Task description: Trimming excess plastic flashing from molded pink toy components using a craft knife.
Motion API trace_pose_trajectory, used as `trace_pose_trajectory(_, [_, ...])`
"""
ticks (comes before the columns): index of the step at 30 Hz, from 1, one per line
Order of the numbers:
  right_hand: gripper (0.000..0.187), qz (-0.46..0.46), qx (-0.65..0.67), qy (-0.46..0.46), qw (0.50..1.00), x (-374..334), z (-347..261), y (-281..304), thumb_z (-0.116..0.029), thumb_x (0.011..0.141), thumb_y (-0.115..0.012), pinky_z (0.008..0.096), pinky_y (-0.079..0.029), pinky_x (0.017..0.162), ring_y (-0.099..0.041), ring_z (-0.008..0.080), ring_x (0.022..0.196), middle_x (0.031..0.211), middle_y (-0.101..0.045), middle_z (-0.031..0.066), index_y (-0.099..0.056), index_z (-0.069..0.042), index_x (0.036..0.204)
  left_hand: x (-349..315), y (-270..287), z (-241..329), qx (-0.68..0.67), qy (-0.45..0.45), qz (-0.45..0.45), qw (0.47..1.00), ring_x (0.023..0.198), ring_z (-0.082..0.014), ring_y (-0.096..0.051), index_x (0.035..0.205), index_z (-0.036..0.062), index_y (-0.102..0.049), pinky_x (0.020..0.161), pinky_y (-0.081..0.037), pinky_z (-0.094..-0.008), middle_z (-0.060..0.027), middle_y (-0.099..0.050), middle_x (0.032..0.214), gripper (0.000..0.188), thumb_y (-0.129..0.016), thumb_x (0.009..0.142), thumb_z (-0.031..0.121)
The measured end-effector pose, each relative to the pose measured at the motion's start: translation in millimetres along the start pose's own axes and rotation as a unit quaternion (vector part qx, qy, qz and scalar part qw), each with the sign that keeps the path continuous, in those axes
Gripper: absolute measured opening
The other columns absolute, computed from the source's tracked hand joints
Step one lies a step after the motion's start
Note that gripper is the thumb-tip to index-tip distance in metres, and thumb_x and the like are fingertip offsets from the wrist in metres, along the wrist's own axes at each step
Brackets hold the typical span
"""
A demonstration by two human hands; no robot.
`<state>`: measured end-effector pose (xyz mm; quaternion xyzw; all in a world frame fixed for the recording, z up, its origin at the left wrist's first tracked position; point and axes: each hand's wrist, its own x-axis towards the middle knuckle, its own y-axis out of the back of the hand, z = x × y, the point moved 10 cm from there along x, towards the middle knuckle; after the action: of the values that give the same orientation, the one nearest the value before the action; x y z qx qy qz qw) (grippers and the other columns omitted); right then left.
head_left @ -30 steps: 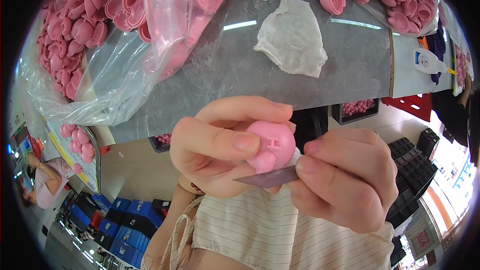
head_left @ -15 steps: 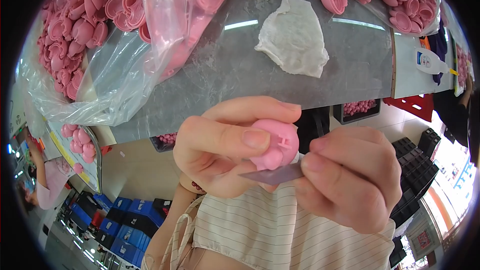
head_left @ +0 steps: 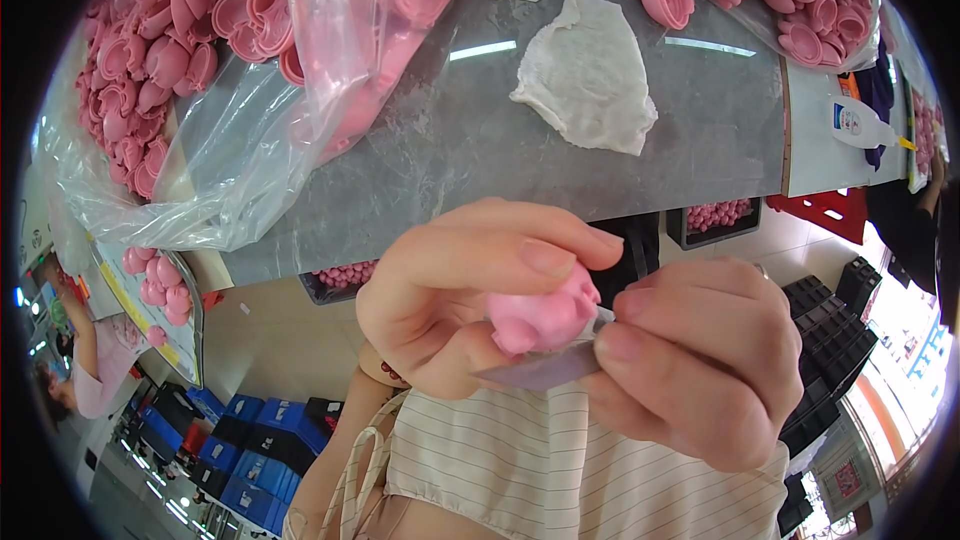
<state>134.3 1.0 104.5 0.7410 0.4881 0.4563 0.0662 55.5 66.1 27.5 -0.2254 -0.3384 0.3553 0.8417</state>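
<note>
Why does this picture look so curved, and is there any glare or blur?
All in the head view: the fisheye lens rounds the scene, leaving dark corners; two white glare streaks lie on the grey table; the clear plastic bag glints; the bright area at far right looks washed out; the held pink piece seems slightly soft.

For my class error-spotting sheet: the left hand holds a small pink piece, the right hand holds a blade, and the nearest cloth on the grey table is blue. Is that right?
Not quite: the head view shows that the nearest cloth on the grey table is white, not blue. The left hand does hold a small pink piece, the right hand a blade.
</note>
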Motion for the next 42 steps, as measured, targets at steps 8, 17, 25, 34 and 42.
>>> trace_pose_trajectory(8, [0.025,0.018,-0.013,-0.036,0.999,1,4,1,-0.01,0.061,-0.068,0.0247,-0.045,0.039,-0.051,0.0184,0.051,0.067,-0.053,0.0123,-0.051,0.001,0.076,-1,-1,4,0.085,0.002,-0.009,0.996,0.076,-0.0282,-0.058,0.098,-0.0108,-0.045,0.064,-0.048,-0.0306,-0.0322,-0.052,0.091,0.034,-0.047,0.085,0.02])
trace_pose_trajectory(17, [0.024,0.006,-0.039,-0.02,0.999,1,-1,1,-0.008,0.061,-0.068,0.0245,-0.043,0.038,-0.05,0.0181,0.05,0.069,-0.052,0.013,-0.051,0.001,0.076,3,-3,3,0.142,0.018,-0.025,0.989,0.071,-0.0281,-0.059,0.093,-0.0102,-0.049,0.061,-0.048,-0.0285,-0.0295,-0.055,0.087,0.038,-0.044,0.086,0.027])
trace_pose_trajectory(25, [0.025,-0.015,-0.042,-0.006,0.999,-1,-3,-1,-0.008,0.063,-0.066,0.0248,-0.043,0.038,-0.05,0.0183,0.05,0.072,-0.051,0.0138,-0.05,0.002,0.079,4,-3,3,0.125,0.004,-0.047,0.991,0.073,-0.0294,-0.059,0.093,-0.0111,-0.05,0.061,-0.047,-0.0316,-0.0254,-0.056,0.085,0.036,-0.047,0.085,0.023])
trace_pose_trajectory(34, [0.021,-0.033,-0.002,-0.034,0.999,0,7,10,-0.013,0.072,-0.06,0.0256,-0.043,0.042,-0.049,0.018,0.053,0.076,-0.05,0.0152,-0.05,0.002,0.082,-3,2,-5,0.037,0.077,-0.005,0.996,0.077,-0.0273,-0.057,0.094,-0.0113,-0.048,0.066,-0.047,-0.0318,-0.0252,-0.054,0.093,0.034,-0.045,0.086,0.022])
trace_pose_trajectory(42, [0.021,-0.047,0.024,-0.001,0.999,2,1,3,-0.014,0.07,-0.062,0.0244,-0.041,0.039,-0.049,0.0182,0.051,0.071,-0.051,0.014,-0.05,0.001,0.079,3,-1,8,0.08,-0.043,-0.001,0.996,0.083,-0.0279,-0.055,0.095,-0.0119,-0.048,0.074,-0.045,-0.0318,-0.0281,-0.051,0.097,0.032,-0.06,0.073,0.007])
